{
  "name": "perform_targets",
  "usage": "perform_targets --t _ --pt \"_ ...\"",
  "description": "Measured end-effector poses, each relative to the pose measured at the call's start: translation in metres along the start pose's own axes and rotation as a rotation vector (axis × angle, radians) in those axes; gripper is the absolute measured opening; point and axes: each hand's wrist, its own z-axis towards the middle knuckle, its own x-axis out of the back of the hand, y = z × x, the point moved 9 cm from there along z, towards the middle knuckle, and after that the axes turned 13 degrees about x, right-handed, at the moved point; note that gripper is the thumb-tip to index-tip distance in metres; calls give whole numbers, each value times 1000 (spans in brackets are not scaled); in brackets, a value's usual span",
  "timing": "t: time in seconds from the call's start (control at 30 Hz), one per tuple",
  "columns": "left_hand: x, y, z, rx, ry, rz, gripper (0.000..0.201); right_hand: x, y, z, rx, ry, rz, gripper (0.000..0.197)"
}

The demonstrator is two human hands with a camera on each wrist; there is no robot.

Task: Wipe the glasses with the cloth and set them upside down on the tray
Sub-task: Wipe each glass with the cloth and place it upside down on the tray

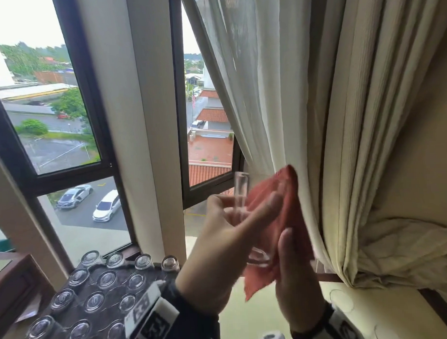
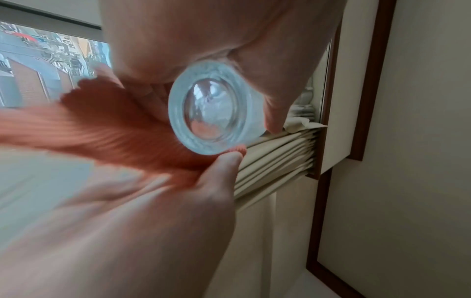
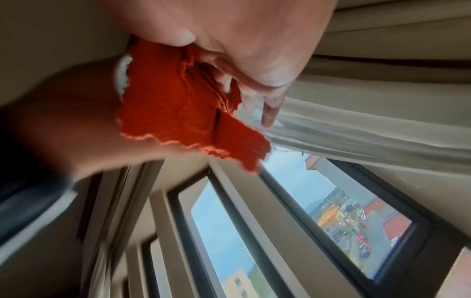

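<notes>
Curtain [image 1: 342, 114]: cream folds hang right of the window [image 1: 55, 104], behind both raised hands.
Tray [image 1: 147, 276]: dark, lower left, carrying rows of upturned glasses [image 1: 107, 278].
Left hand [image 1: 220, 248]: fingers curled round a clear tumbler [image 1: 241, 194], held in the air before the curtain, thick base [image 2: 211, 110] toward the wrist.
Right hand [image 1: 294, 276]: clutching a bunched red cloth [image 1: 274, 218] pressed against the tumbler's side, a corner hanging loose below.
</notes>
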Motion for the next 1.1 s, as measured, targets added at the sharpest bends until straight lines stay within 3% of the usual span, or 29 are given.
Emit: perform_targets --t 0.07,0.13,0.23,0.3,0.37,0.43,0.5,0.53,0.6,0.7,0.73,0.8,0.9,0.93,1.03,1.1 --pt "-9 -10 -5 -13 -4 42 60 18 16 3 -228 76 38 125" --pt "-18 -12 -10 -28 -16 71 48 29 17 8 -259 58 -67 124" --pt "-17 -10 -9 -39 -21 46 55 20 -14 19 4 24 -239 80" --pt "-7 -10 -2 -17 26 10 62 3 -47 20 275 11 -202 65" --pt "4 -1 2 -32 44 -67 59 -23 -62 8 429 -124 -227 54" --pt "15 7 6 -62 61 -86 60 -25 -46 -4 355 -146 -176 48" --pt "18 10 5 -81 57 -78 63 -15 -21 -13 114 -29 -56 41" --pt "16 11 4 -94 39 -87 62 -9 -16 -15 72 30 -56 44" --pt "6 6 1 -111 -6 -85 57 2 2 -11 30 30 -74 68" --pt "-10 -1 -6 -149 -2 -9 52 11 19 1 -213 -27 45 106" --pt "-12 -3 -7 -156 14 19 54 16 15 5 -202 -8 1 107" --pt "-11 -4 -5 -142 42 33 60 19 -8 16 -69 85 -40 91" --pt "1 -3 6 -112 94 16 61 -6 -46 9 271 11 -125 52" --pt "9 2 9 -114 121 -9 57 -13 -47 0 319 -26 -165 46" --pt "24 15 12 -117 122 -71 51 -14 -27 -19 229 -54 -134 49" --pt "21 16 7 -131 120 -34 56 -11 -14 -22 83 -20 -53 75"
